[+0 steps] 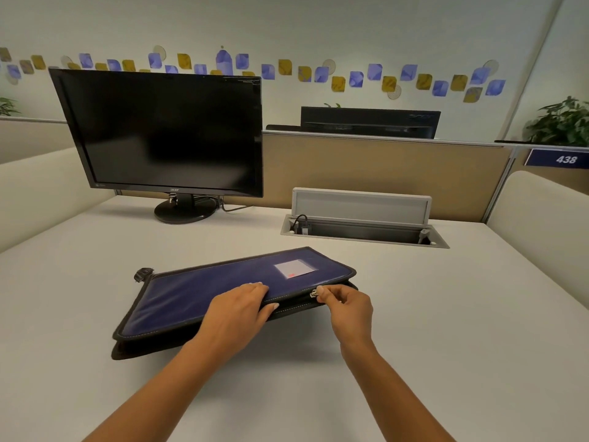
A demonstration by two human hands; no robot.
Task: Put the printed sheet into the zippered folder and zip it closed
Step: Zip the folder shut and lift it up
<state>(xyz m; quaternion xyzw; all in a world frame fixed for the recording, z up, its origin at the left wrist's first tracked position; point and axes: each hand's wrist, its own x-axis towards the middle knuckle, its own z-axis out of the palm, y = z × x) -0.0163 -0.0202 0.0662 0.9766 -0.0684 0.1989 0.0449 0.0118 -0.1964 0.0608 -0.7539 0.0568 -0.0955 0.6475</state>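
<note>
Blue zippered folder [197,291] lies flat on the bench [446,314], left hand [237,309] spread open on its cover, seemingly to steady it, while the right hand [345,306] pinches the zipper pull [314,293] at its near edge; no printed sheet shows, presumably inside.

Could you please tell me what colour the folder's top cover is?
Dark blue, edged in black; the folder shows in the head view.
</note>
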